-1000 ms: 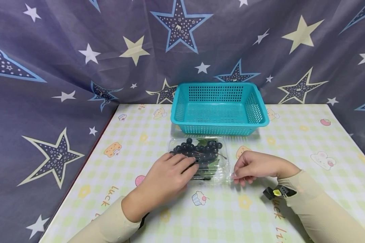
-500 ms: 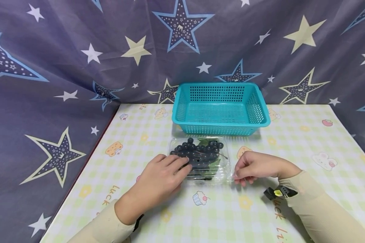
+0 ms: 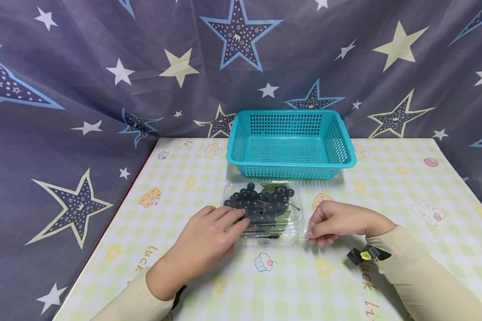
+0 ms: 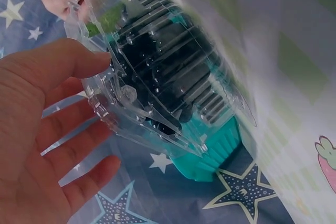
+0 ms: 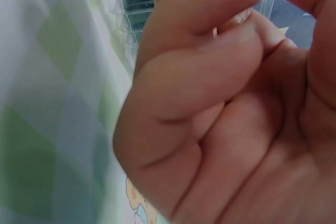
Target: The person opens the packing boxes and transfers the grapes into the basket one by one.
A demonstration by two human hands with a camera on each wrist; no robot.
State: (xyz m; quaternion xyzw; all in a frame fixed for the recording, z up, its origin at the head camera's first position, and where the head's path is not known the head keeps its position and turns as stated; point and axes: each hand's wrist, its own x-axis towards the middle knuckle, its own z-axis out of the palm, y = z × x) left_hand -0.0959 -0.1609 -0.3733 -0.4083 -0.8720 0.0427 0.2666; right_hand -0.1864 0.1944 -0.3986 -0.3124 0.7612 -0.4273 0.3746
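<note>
A clear plastic clamshell box [image 3: 295, 225] lies on the table in the middle of the head view. Dark grapes [image 3: 261, 200] with green leaves and a thin stem show through its ribbed lid. My left hand [image 3: 206, 238] is at the box's near left part, its fingertips over the lid's edge. In the left wrist view the thumb of the left hand [image 4: 58, 108] reaches the box's rim, and the other fingers spread loosely beside it. My right hand [image 3: 337, 220] pinches the box's near right corner. Curled fingers of the right hand [image 5: 210, 98] fill most of the right wrist view.
Behind the box stands a turquoise plastic basket [image 3: 291, 169] with nothing in it. A checked tablecloth [image 3: 289, 290] with printed cartoons covers the table. Dark curtains [image 3: 144, 40] with stars hang at the back and sides.
My left hand has slid left and a little toward me across the lid, uncovering more grapes. The right hand and the box have stayed where they were.
</note>
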